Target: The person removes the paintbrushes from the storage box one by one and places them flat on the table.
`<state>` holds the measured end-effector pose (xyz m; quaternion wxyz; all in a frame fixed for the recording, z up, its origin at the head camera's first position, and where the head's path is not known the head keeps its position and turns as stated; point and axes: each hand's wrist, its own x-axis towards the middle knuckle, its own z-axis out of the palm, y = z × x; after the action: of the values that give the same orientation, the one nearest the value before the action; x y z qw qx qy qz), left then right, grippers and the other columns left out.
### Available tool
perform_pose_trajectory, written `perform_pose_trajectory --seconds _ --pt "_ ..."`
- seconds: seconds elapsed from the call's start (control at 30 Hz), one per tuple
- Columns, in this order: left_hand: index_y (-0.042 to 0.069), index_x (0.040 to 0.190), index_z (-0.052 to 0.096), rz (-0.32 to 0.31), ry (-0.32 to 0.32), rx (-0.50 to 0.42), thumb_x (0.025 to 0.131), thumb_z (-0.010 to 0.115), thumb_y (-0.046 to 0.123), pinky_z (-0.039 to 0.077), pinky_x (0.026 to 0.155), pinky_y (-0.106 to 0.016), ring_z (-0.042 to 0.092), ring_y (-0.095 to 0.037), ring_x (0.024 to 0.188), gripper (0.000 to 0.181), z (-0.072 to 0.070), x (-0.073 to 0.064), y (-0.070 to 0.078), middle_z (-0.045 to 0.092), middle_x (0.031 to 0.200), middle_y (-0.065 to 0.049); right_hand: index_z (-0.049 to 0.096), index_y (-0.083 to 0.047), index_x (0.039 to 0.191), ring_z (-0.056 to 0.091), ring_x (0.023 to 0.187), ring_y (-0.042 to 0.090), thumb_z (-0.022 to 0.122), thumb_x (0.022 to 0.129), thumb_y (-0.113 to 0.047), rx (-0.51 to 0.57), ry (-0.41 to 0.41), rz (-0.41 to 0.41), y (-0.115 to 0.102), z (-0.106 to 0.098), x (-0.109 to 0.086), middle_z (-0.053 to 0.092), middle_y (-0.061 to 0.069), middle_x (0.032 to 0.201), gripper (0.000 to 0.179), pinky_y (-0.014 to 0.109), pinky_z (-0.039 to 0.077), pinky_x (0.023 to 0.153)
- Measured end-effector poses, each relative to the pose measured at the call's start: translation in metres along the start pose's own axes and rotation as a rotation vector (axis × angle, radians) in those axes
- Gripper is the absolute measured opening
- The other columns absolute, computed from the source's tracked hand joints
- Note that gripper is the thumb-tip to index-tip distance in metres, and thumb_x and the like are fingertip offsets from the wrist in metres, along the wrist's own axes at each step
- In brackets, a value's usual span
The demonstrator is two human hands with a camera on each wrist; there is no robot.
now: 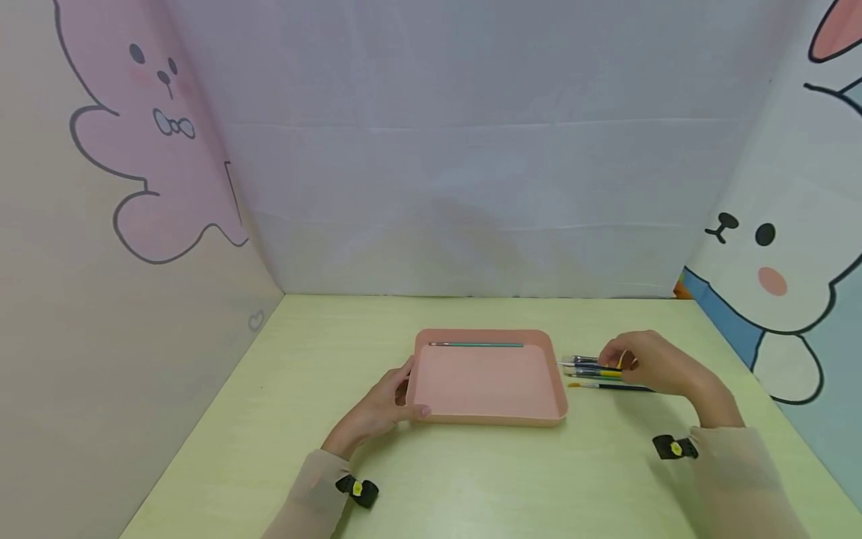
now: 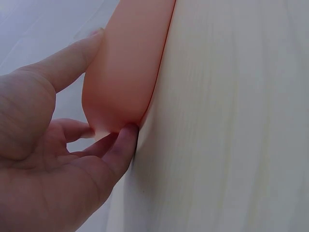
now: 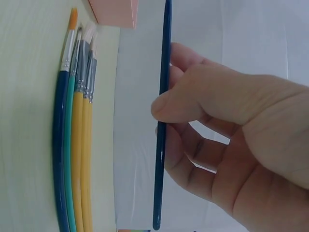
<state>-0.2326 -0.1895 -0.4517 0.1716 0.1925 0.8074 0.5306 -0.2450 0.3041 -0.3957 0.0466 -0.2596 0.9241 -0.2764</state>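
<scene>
My left hand [image 1: 378,404] grips the left side of a shallow pink tray [image 1: 485,383], the thumb over its near-left rim and the fingertips against its outer wall. One green-handled paintbrush [image 1: 480,345] lies along the tray's far side. To the right of the tray, my right hand [image 1: 652,362] pinches a dark blue paintbrush [image 3: 161,140] by its handle, above the table. In the right wrist view this brush's bristles are out of frame. Below it on the table lie another dark blue paintbrush [image 3: 60,121], a green one [image 3: 70,130] and yellow-handled paintbrushes [image 3: 82,135], side by side.
The pale wooden table [image 1: 269,442] meets a whitish curtain [image 1: 444,187] at its back edge. Side panels carry cartoon drawings, a pink animal [image 1: 161,165] on the left and a white one [image 1: 801,299] on the right. Both wrists wear black bands.
</scene>
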Motion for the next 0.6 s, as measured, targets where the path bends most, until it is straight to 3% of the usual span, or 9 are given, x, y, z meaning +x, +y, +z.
perform_pose_trajectory --seconds 0.13,0.37,0.6 --pt "0.012 0.172 0.006 -0.009 0.003 -0.010 0.095 0.083 0.017 0.041 0.119 -0.050 0.053 -0.029 0.139 0.109 0.001 -0.001 0.000 0.049 0.157 -0.012 0.076 -0.006 0.109 0.066 0.087 0.017 0.077 0.086 0.012 -0.009 -0.007 0.038 0.007 -0.001 -0.004 0.073 0.001 0.104 0.030 0.033 0.060 0.076" --pt "0.013 0.172 0.005 -0.021 0.003 -0.005 0.095 0.083 0.019 0.040 0.121 -0.046 0.050 -0.028 0.143 0.110 0.001 -0.001 0.000 0.043 0.163 -0.011 0.077 -0.008 0.105 0.063 0.087 0.017 0.072 0.083 0.015 0.003 -0.055 0.092 0.022 -0.001 -0.011 0.073 -0.001 0.102 0.033 0.030 0.058 0.073" --pt "0.013 0.172 0.007 -0.004 0.003 0.005 0.095 0.083 0.017 0.043 0.118 -0.046 0.054 -0.028 0.136 0.108 0.001 0.000 0.000 0.050 0.156 -0.012 0.077 -0.013 0.100 0.061 0.082 0.016 0.072 0.078 0.016 0.037 -0.105 0.094 0.036 0.007 -0.010 0.070 -0.003 0.097 0.036 0.028 0.054 0.072"
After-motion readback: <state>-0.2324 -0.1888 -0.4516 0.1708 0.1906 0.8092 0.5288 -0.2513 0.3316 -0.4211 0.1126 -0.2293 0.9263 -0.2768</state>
